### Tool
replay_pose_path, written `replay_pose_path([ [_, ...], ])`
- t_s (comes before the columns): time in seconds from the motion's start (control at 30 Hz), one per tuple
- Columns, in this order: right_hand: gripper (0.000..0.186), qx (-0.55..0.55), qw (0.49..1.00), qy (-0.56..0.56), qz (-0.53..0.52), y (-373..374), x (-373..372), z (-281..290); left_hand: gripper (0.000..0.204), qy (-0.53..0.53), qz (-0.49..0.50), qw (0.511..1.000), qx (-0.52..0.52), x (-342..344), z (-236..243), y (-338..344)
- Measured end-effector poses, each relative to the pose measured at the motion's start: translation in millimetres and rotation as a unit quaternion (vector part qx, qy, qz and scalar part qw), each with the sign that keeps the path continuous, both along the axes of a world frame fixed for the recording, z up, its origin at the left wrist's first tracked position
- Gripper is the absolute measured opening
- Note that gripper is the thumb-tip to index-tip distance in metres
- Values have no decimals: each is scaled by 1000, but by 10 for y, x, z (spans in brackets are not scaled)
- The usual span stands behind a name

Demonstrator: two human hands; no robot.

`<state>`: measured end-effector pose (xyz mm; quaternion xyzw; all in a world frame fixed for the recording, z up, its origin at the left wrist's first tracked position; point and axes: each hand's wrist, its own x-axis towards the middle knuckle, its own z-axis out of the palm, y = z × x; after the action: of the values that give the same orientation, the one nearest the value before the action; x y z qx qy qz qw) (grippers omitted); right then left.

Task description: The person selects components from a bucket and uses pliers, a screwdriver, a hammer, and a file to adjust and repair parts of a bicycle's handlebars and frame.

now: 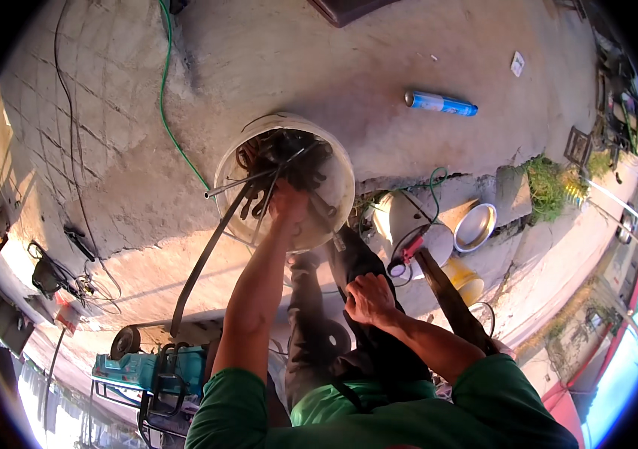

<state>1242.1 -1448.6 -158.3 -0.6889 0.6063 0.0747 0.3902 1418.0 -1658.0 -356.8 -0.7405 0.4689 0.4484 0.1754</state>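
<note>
dark metal hand tools (281,146) are heaped inside the round white plastic bucket (342,176), just beyond the fingers of the bare left hand (289,200); those are buried in the heap, can't tell if spread or pinching. left is the nearer hand, with a slim silver metal tube (240,182) beside it, long axis running roughly left-right over the left rim. bare right hand (371,299) is well apart, fingers curled loosely over the dark trouser leg (353,258).
</note>
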Motion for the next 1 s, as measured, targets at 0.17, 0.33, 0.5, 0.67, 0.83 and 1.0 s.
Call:
replay_pose_path([
  [0.17,15,-33,999,-11,-12,-13,-8,0,65,17,21,999,36,32,-358,-50],
  [0.33,15,-25,999,-17,-18,5,-12,-23,67,59,12,997,46,104,-285,133],
  [0.5,17,-8,1000,-21,-12,-42,-22,-2,59,86,-5,996,10,107,-73,255],
  [0.67,17,-8,1000,-17,-21,-46,-70,-41,42,65,-62,989,-121,-12,362,-389],
  [0.83,18,-21,999,-35,-29,-40,-63,-46,40,25,-120,909,-399,210,-180,-905],
  [1.0,18,-6,999,-31,-44,-33,-97,-88,52,14,-193,957,-217,202,-523,-1177],
])
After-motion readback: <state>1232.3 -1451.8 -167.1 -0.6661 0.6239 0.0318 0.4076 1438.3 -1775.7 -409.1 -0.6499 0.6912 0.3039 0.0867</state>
